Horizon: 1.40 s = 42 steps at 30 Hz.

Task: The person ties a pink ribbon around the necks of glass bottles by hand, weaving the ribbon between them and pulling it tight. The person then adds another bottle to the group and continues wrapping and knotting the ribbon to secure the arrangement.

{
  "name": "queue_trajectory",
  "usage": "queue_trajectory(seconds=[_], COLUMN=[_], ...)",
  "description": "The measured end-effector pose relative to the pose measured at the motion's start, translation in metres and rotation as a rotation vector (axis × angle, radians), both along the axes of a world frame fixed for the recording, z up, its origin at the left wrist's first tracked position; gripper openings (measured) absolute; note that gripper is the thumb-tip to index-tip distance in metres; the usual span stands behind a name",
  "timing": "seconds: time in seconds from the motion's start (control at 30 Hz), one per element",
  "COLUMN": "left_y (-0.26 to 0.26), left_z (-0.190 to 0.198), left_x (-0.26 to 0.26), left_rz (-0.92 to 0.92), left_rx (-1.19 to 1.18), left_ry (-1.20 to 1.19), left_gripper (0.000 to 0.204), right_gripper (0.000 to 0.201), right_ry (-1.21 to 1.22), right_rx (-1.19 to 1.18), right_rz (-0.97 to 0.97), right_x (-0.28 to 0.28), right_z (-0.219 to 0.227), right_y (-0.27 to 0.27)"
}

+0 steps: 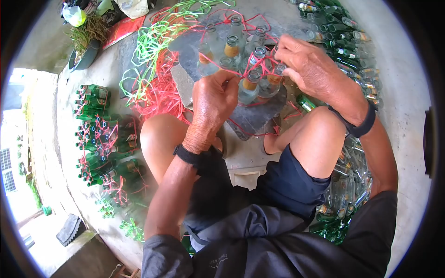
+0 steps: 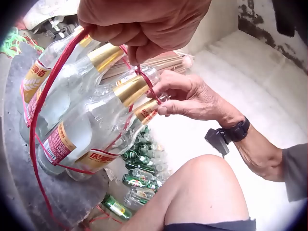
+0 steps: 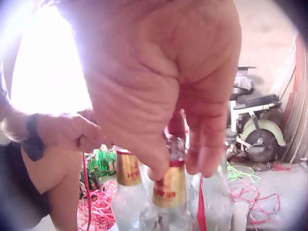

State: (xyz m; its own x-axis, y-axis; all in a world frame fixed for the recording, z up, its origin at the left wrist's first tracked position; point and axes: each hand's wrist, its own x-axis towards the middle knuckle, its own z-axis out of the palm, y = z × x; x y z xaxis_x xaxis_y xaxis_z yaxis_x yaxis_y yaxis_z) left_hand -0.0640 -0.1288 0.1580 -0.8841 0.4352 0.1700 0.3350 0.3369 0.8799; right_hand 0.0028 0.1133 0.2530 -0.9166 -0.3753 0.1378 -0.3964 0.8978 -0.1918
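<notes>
Several clear glass bottles with gold neck labels stand grouped on a dark round slab, red twine running around and between them. My left hand pinches the twine beside the near bottle necks; in the left wrist view its fingers are curled, a strand hanging from them. My right hand has its fingers and thumb round a bottle neck at the right side of the group, as the right wrist view shows at the gold-labelled bottle. Twine passes close to those fingertips.
Loose red twine and green twine lie left of the slab. Green bottles tied in bundles stand farther left. Many loose bottles lie at the right. A scooter stands in the background.
</notes>
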Motion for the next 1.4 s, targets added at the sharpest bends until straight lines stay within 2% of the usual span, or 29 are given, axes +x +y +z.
queue_trajectory(seconds=[0.03,0.07,0.17,0.27,0.37,0.43,0.5,0.53,0.6,0.7,0.8,0.93,0.97,1.03,1.17,1.23,1.4], left_y=[-0.001,-0.001,-0.001,0.000,0.000,-0.001,-0.001,0.000,0.000,-0.004,-0.004,-0.003,-0.003,-0.002,0.001,0.002,0.009], left_z=[0.002,0.003,0.005,0.013,0.019,0.020,0.021,0.022,0.022,0.025,0.027,0.032,0.030,0.026,0.030,0.038,0.045], left_x=[-0.001,-0.003,-0.008,-0.012,-0.017,-0.023,-0.028,-0.030,-0.034,-0.037,-0.045,-0.057,-0.060,-0.066,-0.075,-0.076,-0.083], left_rz=[0.006,0.006,-0.001,-0.038,-0.063,-0.081,-0.113,-0.136,-0.157,-0.197,-0.251,-0.373,-0.376,-0.411,-0.448,-0.456,-0.489], left_rx=[-0.029,-0.026,-0.077,-0.186,-0.226,-0.308,-0.333,-0.353,-0.339,-0.374,-0.438,-0.570,-0.572,-0.432,-0.432,-0.564,-0.526], left_ry=[-0.014,-0.009,0.138,0.196,0.271,0.334,0.392,0.446,0.463,0.489,0.556,0.637,0.635,0.669,0.665,0.603,0.608], left_gripper=[0.015,0.015,0.016,0.017,0.018,0.018,0.018,0.017,0.016,0.015,0.017,0.015,0.015,0.011,0.012,0.015,0.018], right_gripper=[0.025,0.025,0.026,0.026,0.028,0.028,0.029,0.029,0.032,0.034,0.034,0.029,0.028,0.028,0.029,0.030,0.033], right_ry=[-0.013,-0.008,-0.021,-0.040,-0.016,0.081,0.023,0.027,0.307,0.324,0.228,0.264,0.274,0.282,0.241,0.219,0.243], right_rx=[0.020,0.023,-0.035,-0.276,-0.340,-0.359,-0.452,-0.457,-0.527,-0.656,-0.657,-0.687,-0.645,-0.606,-0.549,-0.528,-0.459], right_rz=[-0.084,-0.085,-0.165,-0.238,-0.350,-0.371,-0.564,-0.573,-0.639,-0.651,-0.666,-0.617,-0.622,-0.628,-0.669,-0.682,-0.704], right_x=[0.005,0.011,0.031,0.047,0.054,0.052,0.040,0.039,0.032,0.026,0.021,0.011,0.010,0.008,0.009,0.009,0.007], right_z=[0.007,0.009,0.001,-0.019,-0.053,-0.075,-0.091,-0.095,-0.095,-0.087,-0.099,-0.113,-0.115,-0.117,-0.115,-0.115,-0.117], right_y=[-0.003,-0.006,-0.020,-0.051,-0.075,-0.083,-0.086,-0.089,-0.096,-0.110,-0.106,-0.101,-0.101,-0.101,-0.101,-0.101,-0.102])
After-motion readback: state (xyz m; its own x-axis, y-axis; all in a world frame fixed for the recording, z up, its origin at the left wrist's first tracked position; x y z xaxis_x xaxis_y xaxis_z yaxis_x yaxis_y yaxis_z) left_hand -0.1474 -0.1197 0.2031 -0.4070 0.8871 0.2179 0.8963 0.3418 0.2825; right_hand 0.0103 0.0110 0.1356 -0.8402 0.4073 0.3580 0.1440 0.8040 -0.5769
